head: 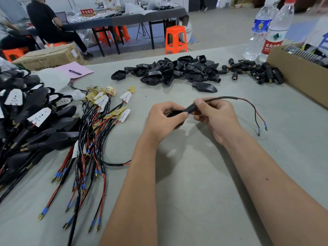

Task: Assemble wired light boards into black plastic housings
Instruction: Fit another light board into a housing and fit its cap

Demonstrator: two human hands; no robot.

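My left hand point(164, 119) grips a black plastic housing point(174, 113) above the middle of the table. My right hand point(215, 113) pinches the black round stem point(190, 109) at the housing's end, where the sheathed cable point(229, 98) comes out. The cable arcs right and splits into a red and a black wire with blue-sleeved tips point(262, 127). Loose wired light boards point(106, 107) lie in a heap to the left. A pile of empty black housings point(177, 71) sits at the far middle. The board inside the held housing is hidden.
Finished housings with white boards point(26, 118) are stacked at the far left. Small black connectors point(257, 71) lie beside a cardboard box point(294, 75) at the right. Two water bottles point(266, 31) stand at the back right. A pink sheet with a pen point(74, 72) lies at the back left.
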